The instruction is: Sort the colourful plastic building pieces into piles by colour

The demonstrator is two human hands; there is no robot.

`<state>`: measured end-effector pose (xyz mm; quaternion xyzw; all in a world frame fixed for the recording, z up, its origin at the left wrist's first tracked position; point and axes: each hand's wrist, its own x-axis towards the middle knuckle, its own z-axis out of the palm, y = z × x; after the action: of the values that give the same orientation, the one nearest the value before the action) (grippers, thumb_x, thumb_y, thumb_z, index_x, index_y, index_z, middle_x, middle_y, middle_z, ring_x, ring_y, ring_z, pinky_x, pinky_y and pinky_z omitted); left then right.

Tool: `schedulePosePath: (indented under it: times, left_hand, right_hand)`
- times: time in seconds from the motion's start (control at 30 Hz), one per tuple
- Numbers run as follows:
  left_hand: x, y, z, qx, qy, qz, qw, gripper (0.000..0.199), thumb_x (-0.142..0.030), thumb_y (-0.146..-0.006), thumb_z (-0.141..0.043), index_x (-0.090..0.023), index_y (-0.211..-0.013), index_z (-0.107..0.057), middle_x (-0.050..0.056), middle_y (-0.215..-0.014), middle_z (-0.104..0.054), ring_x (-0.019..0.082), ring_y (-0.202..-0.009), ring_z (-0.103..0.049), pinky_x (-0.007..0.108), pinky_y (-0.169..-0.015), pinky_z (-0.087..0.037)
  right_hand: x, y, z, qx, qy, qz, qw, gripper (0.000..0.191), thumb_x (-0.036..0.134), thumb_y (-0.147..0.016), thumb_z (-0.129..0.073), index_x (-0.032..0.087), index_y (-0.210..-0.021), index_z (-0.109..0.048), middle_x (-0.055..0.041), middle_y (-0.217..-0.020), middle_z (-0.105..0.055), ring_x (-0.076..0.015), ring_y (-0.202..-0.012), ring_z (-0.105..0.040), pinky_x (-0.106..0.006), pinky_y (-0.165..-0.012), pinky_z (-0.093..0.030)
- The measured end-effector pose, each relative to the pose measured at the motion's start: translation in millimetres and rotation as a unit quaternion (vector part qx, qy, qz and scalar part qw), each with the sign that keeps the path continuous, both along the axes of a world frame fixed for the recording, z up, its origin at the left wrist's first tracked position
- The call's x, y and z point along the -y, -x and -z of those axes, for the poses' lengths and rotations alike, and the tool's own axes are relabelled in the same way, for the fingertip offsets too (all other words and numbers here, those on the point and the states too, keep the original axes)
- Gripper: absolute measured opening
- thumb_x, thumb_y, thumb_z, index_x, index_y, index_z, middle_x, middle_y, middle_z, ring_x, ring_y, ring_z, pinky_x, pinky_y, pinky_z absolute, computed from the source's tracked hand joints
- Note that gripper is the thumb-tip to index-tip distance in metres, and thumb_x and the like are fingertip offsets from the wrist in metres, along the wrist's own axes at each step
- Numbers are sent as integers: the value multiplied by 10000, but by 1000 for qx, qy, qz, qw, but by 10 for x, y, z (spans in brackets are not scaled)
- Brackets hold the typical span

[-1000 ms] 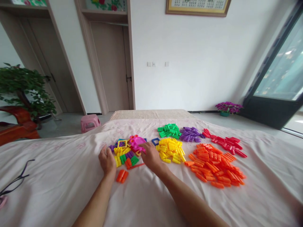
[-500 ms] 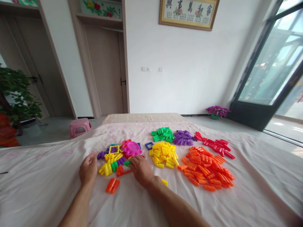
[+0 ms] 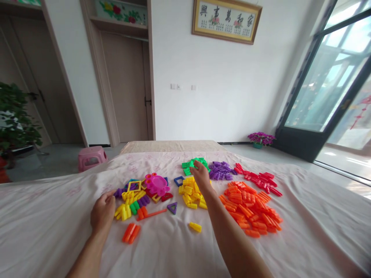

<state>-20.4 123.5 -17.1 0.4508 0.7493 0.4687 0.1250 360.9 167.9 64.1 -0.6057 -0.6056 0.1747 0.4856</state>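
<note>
My right hand [image 3: 200, 175] is over the green plastic pieces [image 3: 188, 165] at the back, fingers pinched around what looks like a green piece. Its forearm crosses in front of the yellow pieces [image 3: 189, 195]. At the left, my left hand [image 3: 102, 210] has its fingers curled beside the purple pieces [image 3: 119, 193] of a mixed pile; what it holds, if anything, is hidden. That pile also has a yellow square frame [image 3: 134, 186], a pink round toy part [image 3: 157, 184], joined green pieces [image 3: 134, 208] and an orange rod [image 3: 156, 213].
Sorted purple [image 3: 222, 171], red [image 3: 259, 179] and orange [image 3: 249, 208] heaps lie at the right. A purple triangle [image 3: 172, 208], a blue square frame [image 3: 179, 181], a lone yellow piece [image 3: 195, 227] and joined orange pieces [image 3: 131, 233] rest on the cloth [image 3: 162, 251].
My right hand has moved from the mixed pile up and right to the green heap. A green piece by its fingers is gone from the mixed pile. My left hand has barely moved.
</note>
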Motion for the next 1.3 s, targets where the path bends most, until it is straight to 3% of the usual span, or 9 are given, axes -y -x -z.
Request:
schedulePosePath:
  times: [0.1, 0.23, 0.3, 0.47, 0.67, 0.97, 1.17, 1.3]
  left_hand:
    - [-6, -44, -38, 5, 4, 0, 1000, 426, -337, -808, -485, -197, -1136, -718, 125, -1161, -736, 327, -1069, -670, 434, -909, -507]
    - [-25, -48, -20, 7, -3, 7, 1000, 422, -336, -821, -472, -194, -1135, -716, 120, -1159, -736, 303, -1073, -669, 402, -923, -501]
    - [-34, -38, 3, 7, -7, 11, 1000, 418, -337, -829, -467, -197, -1134, -716, 113, -1158, -738, 289, -1071, -670, 380, -917, -505]
    - [-45, -36, 21, 0, -11, 11, 1000, 412, -330, -835, -462, -197, -1125, -723, 111, -1167, -736, 285, -1077, -665, 374, -923, -500]
    - [-51, -56, 9, -6, -10, 1, 1000, 396, -307, -843, -462, -189, -1106, -732, 110, -1177, -736, 273, -1076, -665, 353, -914, -497]
    - [-94, -79, 45, -4, -5, 7, 1000, 361, -325, -834, -505, -207, -1075, -746, 80, -1127, -757, 248, -981, -687, 323, -837, -507]
    - [-127, -50, 83, 12, 1, 12, 1000, 372, -339, -813, -529, -209, -1083, -749, 74, -1023, -775, 250, -893, -699, 316, -739, -513]
    - [-136, -45, 70, 22, 4, 8, 1000, 374, -333, -790, -547, -207, -1071, -758, 71, -904, -778, 258, -836, -705, 330, -712, -511]
  right_hand:
    - [83, 172, 77, -45, 2, -6, 999, 456, 196, -848, -476, 165, -1285, -604, -116, -1271, -662, -199, -1046, -673, -325, -881, -543]
    - [334, 637, 241, 49, 39, -151, 986, 360, 107, -802, -512, 196, -1071, -734, -54, -1021, -753, -183, -925, -692, -294, -871, -525]
    - [449, 828, 298, 121, 23, -202, 972, 327, 95, -801, -535, 206, -1014, -757, -52, -1015, -753, -185, -959, -677, -278, -897, -499]
    - [662, 1068, 362, 236, -13, -241, 941, 294, 114, -854, -545, 232, -1024, -753, -47, -1086, -720, -181, -1037, -619, -253, -914, -453]
    - [795, 1289, 434, 331, -53, -294, 895, 255, 274, -926, -586, 273, -1156, -697, -41, -1070, -704, -209, -1022, -572, -307, -922, -436]
    - [867, 1408, 470, 361, -86, -281, 885, 385, 517, -890, -643, 329, -1226, -649, -42, -1153, -638, -240, -1067, -535, -361, -917, -445]
    - [801, 1458, 554, 386, -113, -280, 872, 210, 407, -950, -593, 258, -1058, -692, -35, -996, -664, -207, -970, -562, -324, -851, -438]
    - [749, 1449, 610, 391, -109, -264, 875, 244, 343, -1006, -495, 209, -950, -692, -43, -934, -678, -187, -871, -573, -309, -794, -442]
